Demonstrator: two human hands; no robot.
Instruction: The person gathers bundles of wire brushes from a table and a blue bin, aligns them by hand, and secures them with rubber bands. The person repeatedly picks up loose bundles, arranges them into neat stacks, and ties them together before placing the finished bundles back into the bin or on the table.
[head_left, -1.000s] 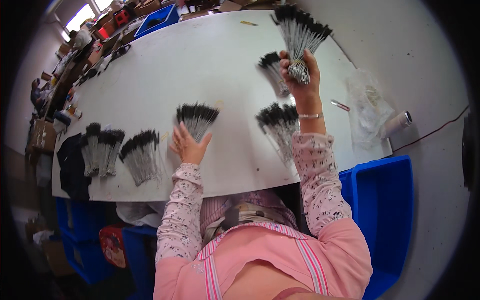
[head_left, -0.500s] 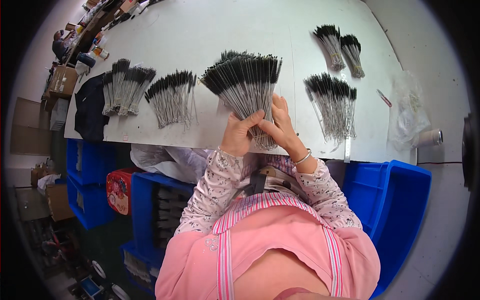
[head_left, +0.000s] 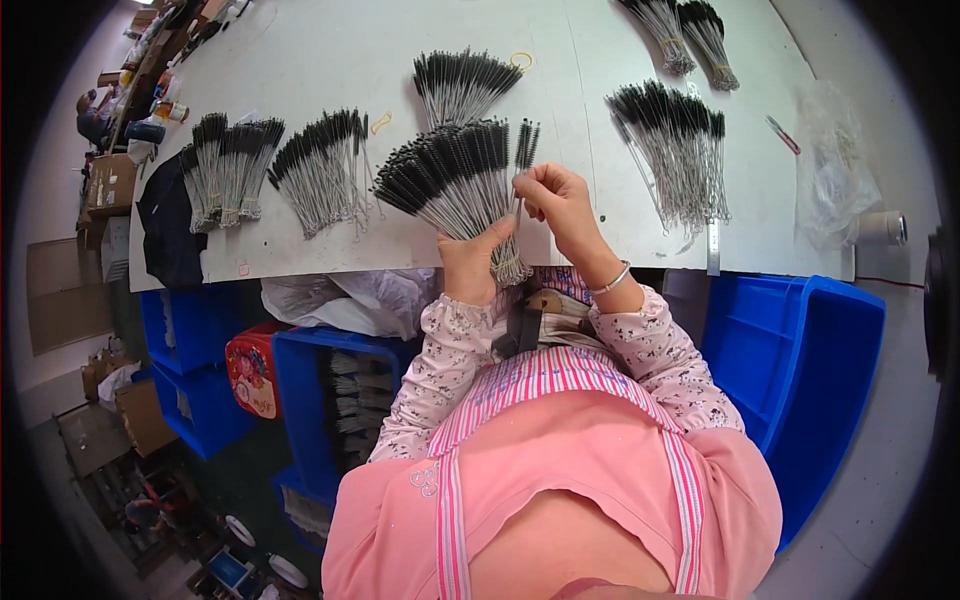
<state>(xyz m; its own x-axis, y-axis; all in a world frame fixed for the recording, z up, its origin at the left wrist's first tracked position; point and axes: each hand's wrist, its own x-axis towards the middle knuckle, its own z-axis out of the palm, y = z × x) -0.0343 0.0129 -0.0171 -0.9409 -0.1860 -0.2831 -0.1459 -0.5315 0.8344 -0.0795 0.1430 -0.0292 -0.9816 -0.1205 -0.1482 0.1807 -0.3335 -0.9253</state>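
Note:
A fanned bundle of thin wire tube brushes, black bristles away from me and looped wire ends toward me, is gripped in my left hand at the table's front edge. My right hand pinches a few brushes at the bundle's right side, slightly apart from the rest. Beyond the held bundle another pile of brushes lies on the table, with a yellow rubber band beside its bristles.
More brush piles lie left and right on the white table. Two bundles sit at the far right, near a red-handled tool and a plastic bag. Blue crates stand below the front edge.
My right hand has left the bundle's base and now pinches a few brushes at its right side. The view has shifted, uncovering the pile behind.

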